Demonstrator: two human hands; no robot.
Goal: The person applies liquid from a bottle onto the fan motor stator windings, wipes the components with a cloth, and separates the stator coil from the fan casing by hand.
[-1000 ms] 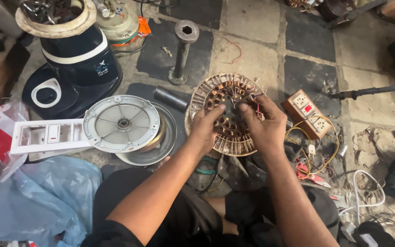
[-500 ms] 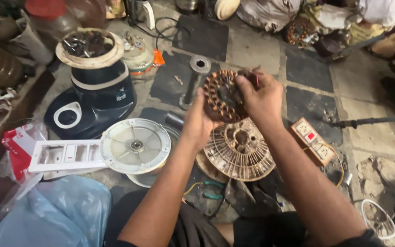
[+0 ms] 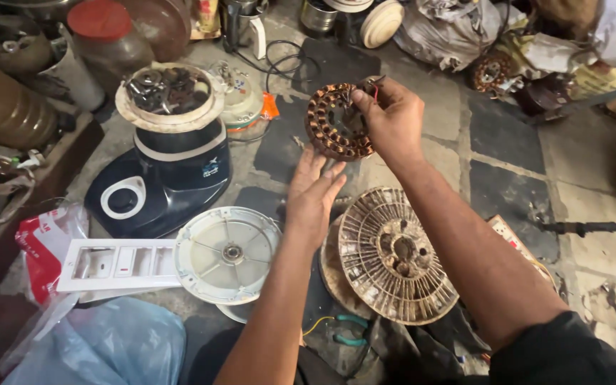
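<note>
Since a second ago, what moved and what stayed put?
The copper-wound stator came up out of the round slotted housing, where both hands worked on it. The right hand now holds it raised alone; the left hand has let go and hangs open below it. The housing, white round cover, white switch plate and dark mixer base stayed in place.

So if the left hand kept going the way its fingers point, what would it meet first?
Probably the copper-wound stator that the right hand holds up: the left hand is open, fingers pointing at its lower edge. Depth between them is unclear.
</note>
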